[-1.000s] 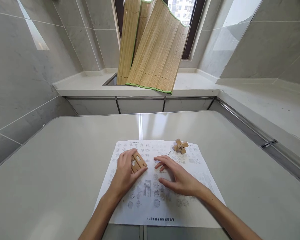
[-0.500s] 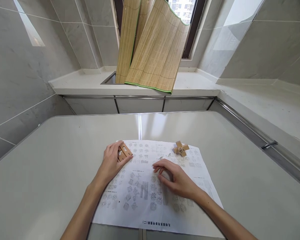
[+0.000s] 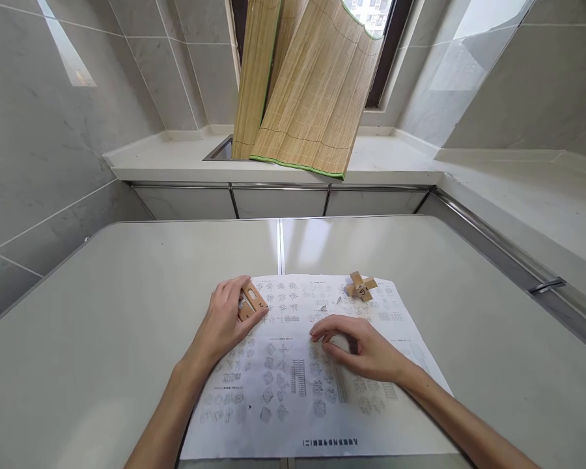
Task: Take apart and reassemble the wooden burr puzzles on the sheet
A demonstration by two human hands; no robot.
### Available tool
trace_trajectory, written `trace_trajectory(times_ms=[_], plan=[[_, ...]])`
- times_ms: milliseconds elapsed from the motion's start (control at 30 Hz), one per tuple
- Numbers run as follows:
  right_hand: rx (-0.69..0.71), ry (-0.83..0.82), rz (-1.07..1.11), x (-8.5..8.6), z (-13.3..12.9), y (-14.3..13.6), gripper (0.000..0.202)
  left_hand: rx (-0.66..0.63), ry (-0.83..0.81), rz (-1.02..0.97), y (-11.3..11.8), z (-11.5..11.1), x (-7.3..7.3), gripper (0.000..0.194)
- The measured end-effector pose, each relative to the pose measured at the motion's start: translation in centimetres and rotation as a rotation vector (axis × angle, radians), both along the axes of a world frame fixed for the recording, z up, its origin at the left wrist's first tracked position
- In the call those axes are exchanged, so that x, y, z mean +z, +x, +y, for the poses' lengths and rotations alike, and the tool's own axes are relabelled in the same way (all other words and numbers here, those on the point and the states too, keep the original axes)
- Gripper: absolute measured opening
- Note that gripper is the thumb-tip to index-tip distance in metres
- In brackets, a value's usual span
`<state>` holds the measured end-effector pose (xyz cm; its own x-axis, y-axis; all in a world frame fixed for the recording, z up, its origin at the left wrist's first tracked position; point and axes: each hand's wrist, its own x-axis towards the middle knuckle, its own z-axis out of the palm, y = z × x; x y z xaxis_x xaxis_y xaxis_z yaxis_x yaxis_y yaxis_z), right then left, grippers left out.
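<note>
My left hand (image 3: 228, 309) is curled round light wooden puzzle pieces (image 3: 252, 301) at the upper left of a printed sheet (image 3: 293, 423). The pieces are flat with cut-out slots, and one bears a dark mark like a 2. My fingers and palm hide part of them. Over the sheet's right half, my right hand (image 3: 364, 348) has loosely bent fingers, a gap between thumb and forefinger, and nothing in it. Beyond it, near the sheet's upper right, stands a cross-shaped wooden puzzle piece (image 3: 361, 286) marked with a letter like G.
The sheet carries rows of small puzzle drawings and lies on a pale table (image 3: 102, 339) with a central seam. Behind the table is a white ledge (image 3: 166, 159) with a bamboo mat (image 3: 312, 98) leaning at the window. A metal rail (image 3: 493, 234) runs along the right.
The camera view has shifted slightly, so most things appear a little further right. Both hands keep nearly the same pose; the left still holds the wooden pieces.
</note>
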<state>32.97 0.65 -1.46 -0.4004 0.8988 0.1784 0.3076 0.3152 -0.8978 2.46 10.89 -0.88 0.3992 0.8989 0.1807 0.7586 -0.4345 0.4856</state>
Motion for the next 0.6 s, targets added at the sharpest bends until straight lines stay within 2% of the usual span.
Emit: trace_trajectory(times_ms=[233,400,600], plan=[[-0.016,-0.136,0.053,0.43,-0.1,0.24,0.029,-0.061,-0.012,-0.044,-0.4,0.24,0.07,0.063],[-0.01,-0.237,0.126,0.29,-0.25,0.26,0.017,-0.086,0.036,-0.044,-0.36,0.43,0.22,0.071],[-0.026,-0.393,0.378,-0.09,0.27,0.87,0.019,0.007,0.163,-0.072,0.49,-0.05,1.04,0.064]])
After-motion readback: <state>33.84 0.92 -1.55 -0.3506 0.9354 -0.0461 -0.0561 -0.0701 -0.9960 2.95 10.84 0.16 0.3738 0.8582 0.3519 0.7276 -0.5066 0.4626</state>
